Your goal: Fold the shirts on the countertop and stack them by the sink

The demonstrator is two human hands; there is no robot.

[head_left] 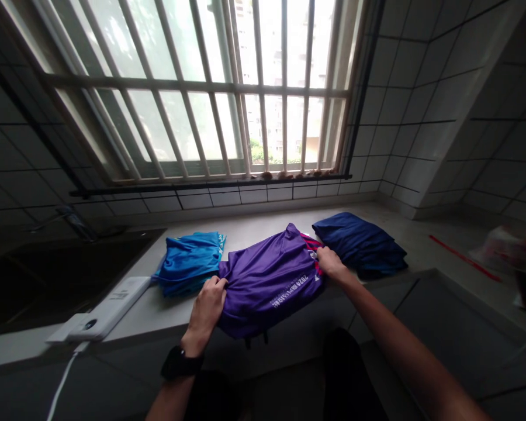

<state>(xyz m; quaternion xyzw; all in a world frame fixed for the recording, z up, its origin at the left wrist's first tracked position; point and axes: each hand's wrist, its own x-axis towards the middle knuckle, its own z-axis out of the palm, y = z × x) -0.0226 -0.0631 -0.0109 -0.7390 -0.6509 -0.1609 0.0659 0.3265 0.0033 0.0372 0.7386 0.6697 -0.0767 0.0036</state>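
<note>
Over on the left, the sink (9, 280) sits beside a long white box (118, 307), its cable (63, 380) dropping past the counter (254, 217) edge. Next comes the blue cloth (193, 257), folded into a compact pile at the purple cloth's left end, probably set there so the middle has room. And here's the left hand (208, 310), fingers closed on the left edge of the purple cloth (263, 280), which lies across the counter with its near side hanging over the front. Its print faces up near the right end, where the right hand (332, 264) grasps the edge beside some red-striped fabric (311, 242). Gripping opposite ends likely holds it spread and steadies that overhang, though creases run through it. Just right, the navy cloth (359, 242) sits stacked flat, apparently set aside from the spread, and farther right lies a red strip (464, 257).
</note>
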